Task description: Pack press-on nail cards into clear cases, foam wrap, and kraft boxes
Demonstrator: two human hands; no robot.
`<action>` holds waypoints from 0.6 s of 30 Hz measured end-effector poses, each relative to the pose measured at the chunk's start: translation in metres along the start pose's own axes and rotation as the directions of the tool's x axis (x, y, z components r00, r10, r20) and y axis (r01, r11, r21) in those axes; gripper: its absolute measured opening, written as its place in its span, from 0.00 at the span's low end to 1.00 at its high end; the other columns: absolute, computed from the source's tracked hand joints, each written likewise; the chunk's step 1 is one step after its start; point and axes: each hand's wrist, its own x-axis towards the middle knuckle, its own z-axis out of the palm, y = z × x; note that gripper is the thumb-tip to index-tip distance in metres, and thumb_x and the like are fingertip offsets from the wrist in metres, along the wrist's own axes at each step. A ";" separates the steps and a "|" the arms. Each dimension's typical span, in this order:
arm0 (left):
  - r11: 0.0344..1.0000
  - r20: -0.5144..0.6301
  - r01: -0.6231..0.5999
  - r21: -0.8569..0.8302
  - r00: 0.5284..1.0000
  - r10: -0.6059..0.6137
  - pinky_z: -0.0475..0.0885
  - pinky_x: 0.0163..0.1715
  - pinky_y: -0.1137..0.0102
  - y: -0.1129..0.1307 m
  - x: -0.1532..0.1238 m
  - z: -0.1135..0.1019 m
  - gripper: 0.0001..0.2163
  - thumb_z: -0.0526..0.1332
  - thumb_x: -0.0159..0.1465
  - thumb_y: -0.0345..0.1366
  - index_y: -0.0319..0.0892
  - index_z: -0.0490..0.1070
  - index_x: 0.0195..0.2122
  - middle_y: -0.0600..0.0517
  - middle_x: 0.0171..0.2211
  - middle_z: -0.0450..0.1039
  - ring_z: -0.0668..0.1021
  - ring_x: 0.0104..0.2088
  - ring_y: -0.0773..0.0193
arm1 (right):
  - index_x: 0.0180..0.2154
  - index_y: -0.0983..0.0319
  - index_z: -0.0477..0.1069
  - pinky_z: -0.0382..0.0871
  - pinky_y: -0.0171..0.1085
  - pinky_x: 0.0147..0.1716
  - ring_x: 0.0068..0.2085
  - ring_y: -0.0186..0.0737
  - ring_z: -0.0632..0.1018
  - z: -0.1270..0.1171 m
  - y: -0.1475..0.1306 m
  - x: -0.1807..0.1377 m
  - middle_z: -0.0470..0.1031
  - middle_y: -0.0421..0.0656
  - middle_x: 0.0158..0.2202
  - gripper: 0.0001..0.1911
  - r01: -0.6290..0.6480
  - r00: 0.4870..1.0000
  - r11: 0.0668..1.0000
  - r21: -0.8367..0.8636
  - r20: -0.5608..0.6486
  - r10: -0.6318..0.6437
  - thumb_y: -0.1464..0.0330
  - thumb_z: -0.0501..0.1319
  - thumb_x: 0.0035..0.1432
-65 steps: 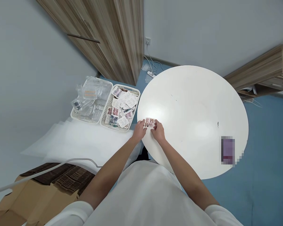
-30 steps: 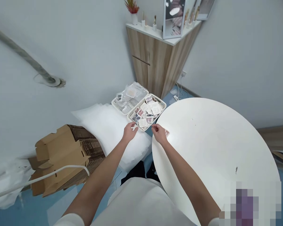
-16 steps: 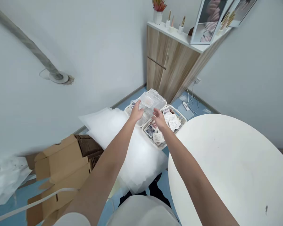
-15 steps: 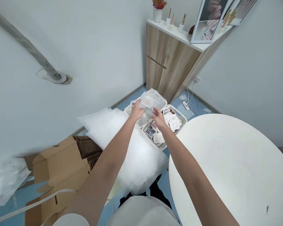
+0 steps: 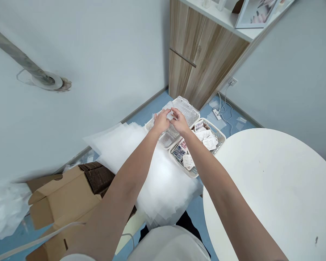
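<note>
Both my arms reach forward over a white basket [image 5: 151, 127] full of clear plastic boxes. My left hand [image 5: 161, 121] and my right hand [image 5: 180, 121] meet above it, fingers curled around a clear plastic box [image 5: 170, 113] at the top of the pile. Beside it on the right stands a second white basket [image 5: 218, 132] holding several small cards of press-on nails and paper slips. Both baskets rest on a stack of white foam sheets [image 5: 141, 163].
A round white table [image 5: 274, 188] fills the lower right. An open cardboard box [image 5: 62, 192] with brown contents lies at the lower left. A wooden cabinet [image 5: 201, 65] stands behind the baskets, with a power strip and cables [image 5: 220, 112] on the blue floor.
I turned left from the round table, where both hands held a nail card. Both hands moved onto the clear box pile, and the right hand has crossed from the card basket to meet the left.
</note>
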 end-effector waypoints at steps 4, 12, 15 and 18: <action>0.996 -0.052 -0.039 -0.080 0.998 0.035 0.40 0.56 0.48 0.000 -0.010 0.004 0.25 0.50 0.48 0.18 0.45 0.67 0.46 0.50 0.51 0.66 0.62 0.56 0.56 | 0.48 0.60 0.63 0.60 0.43 0.52 0.51 0.41 0.67 -0.001 0.007 -0.003 0.53 0.45 0.55 0.29 -0.007 0.995 1.000 -0.024 -0.103 0.004 0.76 0.56 0.40; 0.990 -0.048 -0.140 -0.020 0.989 0.139 0.41 0.57 0.50 0.006 -0.032 0.007 0.23 0.49 0.50 0.20 0.43 0.68 0.46 0.49 0.49 0.67 0.64 0.54 0.56 | 0.41 0.62 0.70 0.62 0.43 0.50 0.45 0.39 0.70 -0.007 0.000 -0.025 0.61 0.46 0.52 0.20 -0.029 0.983 0.998 -0.054 -0.185 0.018 0.72 0.58 0.42; 0.987 -0.103 -0.153 -0.046 0.984 0.147 0.44 0.57 0.53 0.012 -0.043 0.010 0.21 0.50 0.51 0.21 0.43 0.68 0.44 0.49 0.47 0.68 0.65 0.53 0.57 | 0.40 0.62 0.71 0.62 0.42 0.49 0.43 0.37 0.71 -0.012 -0.003 -0.041 0.62 0.46 0.52 0.18 -0.026 0.973 0.999 -0.040 -0.231 0.016 0.69 0.59 0.43; 0.977 -0.249 -0.147 -0.154 0.963 0.106 0.51 0.57 0.61 0.020 -0.058 0.015 0.20 0.51 0.53 0.23 0.41 0.65 0.46 0.47 0.49 0.65 0.65 0.53 0.59 | 0.39 0.63 0.71 0.63 0.41 0.48 0.45 0.38 0.71 -0.017 -0.003 -0.064 0.64 0.46 0.51 0.17 -0.014 0.961 1.000 0.011 -0.277 0.016 0.68 0.60 0.44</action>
